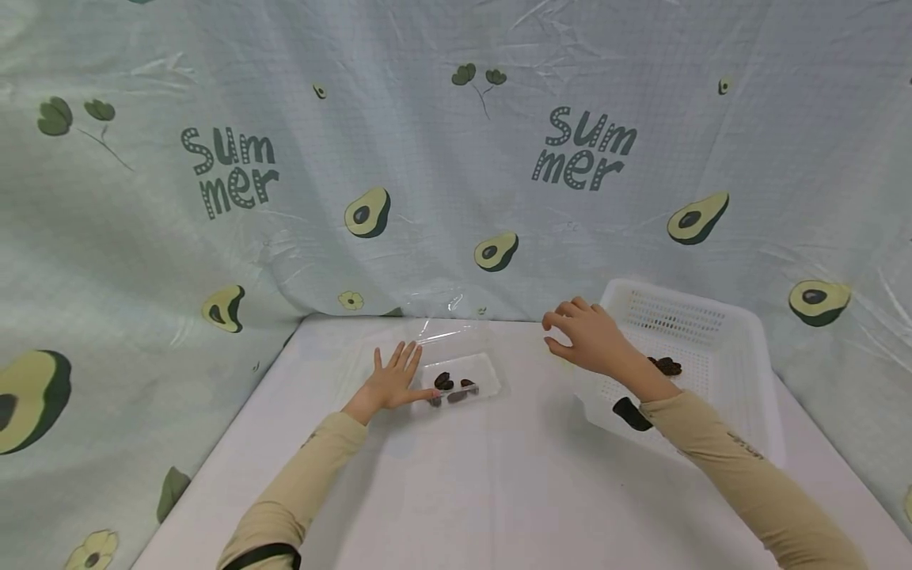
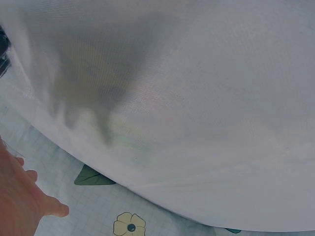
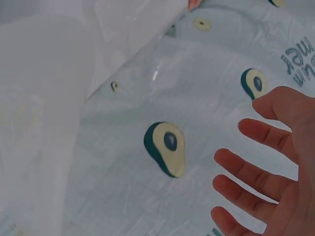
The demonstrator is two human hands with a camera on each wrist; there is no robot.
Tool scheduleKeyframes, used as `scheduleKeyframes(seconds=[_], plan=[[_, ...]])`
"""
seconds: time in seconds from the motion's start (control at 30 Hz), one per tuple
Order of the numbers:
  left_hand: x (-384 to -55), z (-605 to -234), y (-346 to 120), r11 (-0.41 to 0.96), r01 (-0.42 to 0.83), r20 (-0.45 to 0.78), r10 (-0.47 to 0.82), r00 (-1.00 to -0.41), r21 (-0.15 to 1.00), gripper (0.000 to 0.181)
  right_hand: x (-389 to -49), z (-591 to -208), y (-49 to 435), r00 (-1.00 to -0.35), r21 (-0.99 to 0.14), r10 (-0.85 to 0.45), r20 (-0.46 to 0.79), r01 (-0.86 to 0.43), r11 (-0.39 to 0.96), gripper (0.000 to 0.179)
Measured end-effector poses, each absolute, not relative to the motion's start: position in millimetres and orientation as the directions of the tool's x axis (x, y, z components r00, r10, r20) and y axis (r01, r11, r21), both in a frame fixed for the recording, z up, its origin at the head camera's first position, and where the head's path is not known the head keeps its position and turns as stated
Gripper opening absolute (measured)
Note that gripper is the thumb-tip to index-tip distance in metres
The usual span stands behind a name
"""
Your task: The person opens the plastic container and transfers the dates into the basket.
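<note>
My left hand (image 1: 392,384), fingers spread, is at the left side of a clear plastic box (image 1: 492,368); its thumb reaches the box's near edge. Inside the box lie several dark brown oval pieces (image 1: 443,381), too small to identify. In the left wrist view, part of the left hand (image 2: 24,196) shows at the lower left. My right hand (image 1: 590,336) hovers by the left rim of a white perforated basket (image 1: 758,356). Its fingers (image 3: 246,167) are loosely bent and hold nothing. A small cluster of dark brown pieces (image 1: 667,366) lies in the basket, partly behind the right arm.
A raised transparent lid (image 1: 442,321) stands up at the back of the plastic box. Both containers rest on a white table (image 1: 456,491). Behind and at the sides hangs a pale sheet (image 1: 420,142) printed with avocados. A black band (image 1: 632,414) shows by the right wrist.
</note>
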State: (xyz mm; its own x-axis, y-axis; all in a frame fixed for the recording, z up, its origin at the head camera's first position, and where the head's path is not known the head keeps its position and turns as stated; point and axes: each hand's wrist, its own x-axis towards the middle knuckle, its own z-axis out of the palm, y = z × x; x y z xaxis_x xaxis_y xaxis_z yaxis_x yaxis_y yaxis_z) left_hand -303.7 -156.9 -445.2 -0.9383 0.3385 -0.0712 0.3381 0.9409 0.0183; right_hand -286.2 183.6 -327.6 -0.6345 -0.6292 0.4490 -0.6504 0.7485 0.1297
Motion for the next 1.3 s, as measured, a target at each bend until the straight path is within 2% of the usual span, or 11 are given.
scheduleKeyframes(seconds=[0.33, 0.57, 0.93, 1.07, 1.3], plan=[[-304.6, -443.2, -157.2, 0.942, 0.335, -0.098, 0.335, -0.937, 0.010, 0.098, -304.2, -353.2, 120.1, -0.685, 0.069, -0.641, 0.346, -0.663, 0.746, 0.016], [-306.2, -441.9, -153.9, 0.943, 0.331, -0.081, 0.332, -0.940, 0.017, 0.098, -324.6, -382.8, 85.9, -0.684, 0.074, -0.673, 0.281, -0.684, 0.726, 0.020], [-306.2, -441.7, -155.1, 0.951, 0.308, -0.114, 0.309, -0.944, 0.025, 0.098, -347.3, -427.0, 49.7, -0.669, 0.112, -0.701, 0.247, -0.699, 0.706, 0.022], [-306.1, -441.8, -154.6, 0.948, 0.314, -0.126, 0.317, -0.940, 0.040, 0.098, -346.7, -436.9, 40.7, -0.673, 0.105, -0.716, 0.189, -0.711, 0.696, 0.022], [-305.1, -440.5, -152.3, 0.948, 0.315, -0.118, 0.319, -0.940, 0.052, 0.097, -346.5, -442.6, 28.7, -0.714, 0.108, -0.697, 0.066, -0.689, 0.717, 0.027]])
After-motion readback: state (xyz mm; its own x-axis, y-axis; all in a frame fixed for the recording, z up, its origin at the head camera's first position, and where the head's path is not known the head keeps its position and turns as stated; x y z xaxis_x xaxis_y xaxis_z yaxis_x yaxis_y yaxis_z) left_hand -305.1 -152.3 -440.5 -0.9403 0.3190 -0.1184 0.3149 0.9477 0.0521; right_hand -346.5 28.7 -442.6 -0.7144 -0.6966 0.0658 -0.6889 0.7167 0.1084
